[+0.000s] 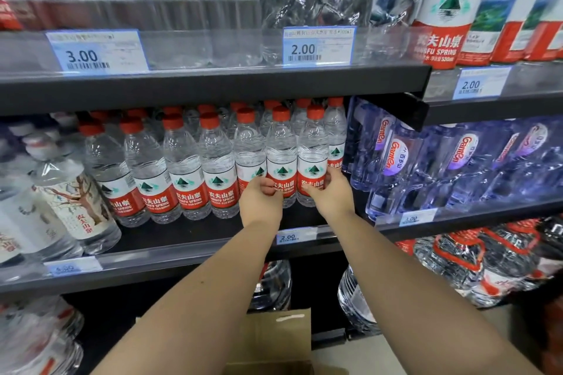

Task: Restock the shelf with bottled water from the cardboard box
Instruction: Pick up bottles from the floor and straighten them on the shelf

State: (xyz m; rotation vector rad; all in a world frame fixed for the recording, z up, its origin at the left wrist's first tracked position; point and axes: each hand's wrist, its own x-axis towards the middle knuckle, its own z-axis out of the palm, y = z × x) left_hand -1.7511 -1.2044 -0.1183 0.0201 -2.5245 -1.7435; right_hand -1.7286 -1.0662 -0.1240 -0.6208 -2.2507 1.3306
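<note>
Clear water bottles with red caps and red-and-white labels stand in rows on the middle shelf (195,240). My left hand (262,201) grips the lower part of one front bottle (281,149). My right hand (330,192) grips the bottle beside it (313,149), at the right end of the front row. Both bottles stand upright on the shelf board. The brown cardboard box (274,341) sits below between my forearms, with a flap up; its inside is hidden.
Taller bottles with white illustrated labels (73,201) stand left of the row. Blue-tinted bottles (457,161) lie to the right. The upper shelf edge (213,85) hangs just above the caps. Large wrapped water jugs (475,265) fill the bottom shelf.
</note>
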